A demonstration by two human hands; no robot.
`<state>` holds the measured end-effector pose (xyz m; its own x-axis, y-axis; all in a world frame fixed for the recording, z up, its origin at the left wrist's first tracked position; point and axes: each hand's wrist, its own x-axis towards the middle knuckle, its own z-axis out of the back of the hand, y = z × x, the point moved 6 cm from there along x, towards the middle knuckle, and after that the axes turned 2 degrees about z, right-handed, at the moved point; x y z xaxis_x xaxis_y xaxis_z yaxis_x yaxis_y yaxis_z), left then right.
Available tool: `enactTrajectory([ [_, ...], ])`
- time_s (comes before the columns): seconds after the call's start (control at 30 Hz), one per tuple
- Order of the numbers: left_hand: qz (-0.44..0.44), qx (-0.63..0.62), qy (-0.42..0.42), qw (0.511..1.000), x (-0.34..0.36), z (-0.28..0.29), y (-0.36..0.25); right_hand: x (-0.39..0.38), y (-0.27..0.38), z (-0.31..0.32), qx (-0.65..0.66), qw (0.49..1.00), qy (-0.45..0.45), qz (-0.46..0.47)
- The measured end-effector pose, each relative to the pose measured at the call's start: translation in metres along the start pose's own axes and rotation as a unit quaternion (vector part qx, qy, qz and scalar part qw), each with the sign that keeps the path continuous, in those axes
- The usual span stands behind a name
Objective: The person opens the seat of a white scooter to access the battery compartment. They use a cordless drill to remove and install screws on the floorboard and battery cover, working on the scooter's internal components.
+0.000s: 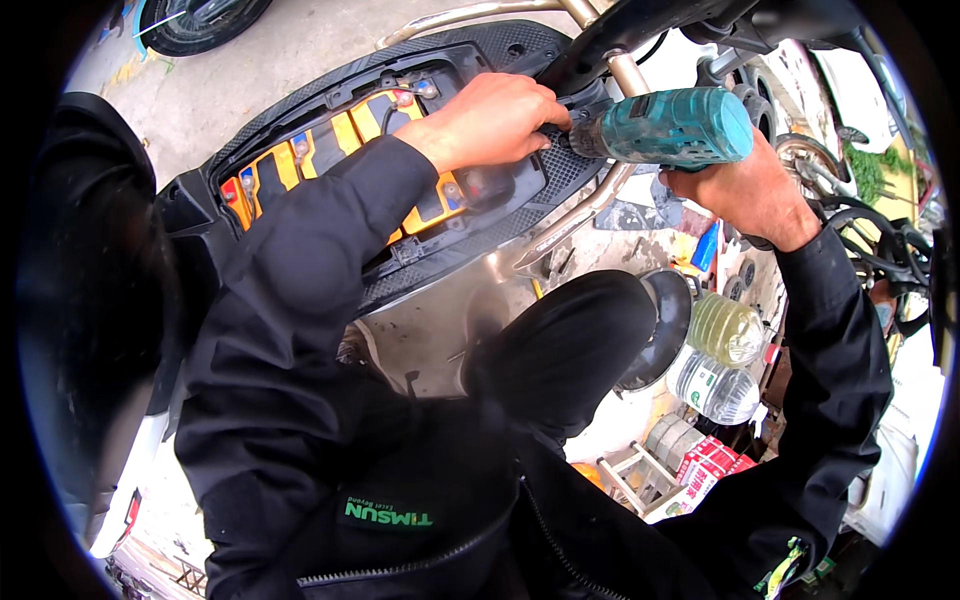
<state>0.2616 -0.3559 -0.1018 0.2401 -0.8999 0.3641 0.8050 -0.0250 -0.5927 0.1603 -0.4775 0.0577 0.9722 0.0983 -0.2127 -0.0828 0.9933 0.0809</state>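
My right hand [745, 197] is wrapped round the grip of a teal cordless drill [680, 125], which lies sideways with its black chuck pointing left. At the chuck's front end, the fingers of my left hand [490, 120] are bent together. Whatever sits between those fingertips is too small and too hidden to make out. Under my left hand and sleeve, an open compartment in the black scooter footboard [525, 45] holds several orange and dark grey batteries [275, 172]. Bolted terminals and short leads show on top of them. My left forearm covers part of the batteries.
The scooter's steering column [628, 75] rises just beyond the drill. A metal side bar [575, 215] runs along the footboard. To the right stand large clear bottles [715, 388], a black round basin [668, 330] and a small metal frame [635, 480]. A wheel [195, 20] shows at top left.
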Motion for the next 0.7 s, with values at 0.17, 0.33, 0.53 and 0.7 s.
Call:
enactTrajectory([
  [0.17,0.013,0.003,0.012,1.0,0.003,0.0,-0.001,0.006,0.002,0.004,0.006,1.0,0.0,-0.008],
  [0.33,-0.006,-0.006,-0.01,1.0,0.002,-0.001,0.001,0.007,-0.008,0.001,-0.038,0.99,0.103,-0.085],
  [0.53,0.146,-0.03,0.014,0.989,-0.006,0.022,0.034,0.003,-0.002,0.001,-0.024,0.999,-0.035,0.015],
  [0.7,0.108,-0.065,-0.09,0.988,-0.017,0.018,0.035,0.001,0.001,0.005,-0.02,0.999,-0.022,-0.014],
])
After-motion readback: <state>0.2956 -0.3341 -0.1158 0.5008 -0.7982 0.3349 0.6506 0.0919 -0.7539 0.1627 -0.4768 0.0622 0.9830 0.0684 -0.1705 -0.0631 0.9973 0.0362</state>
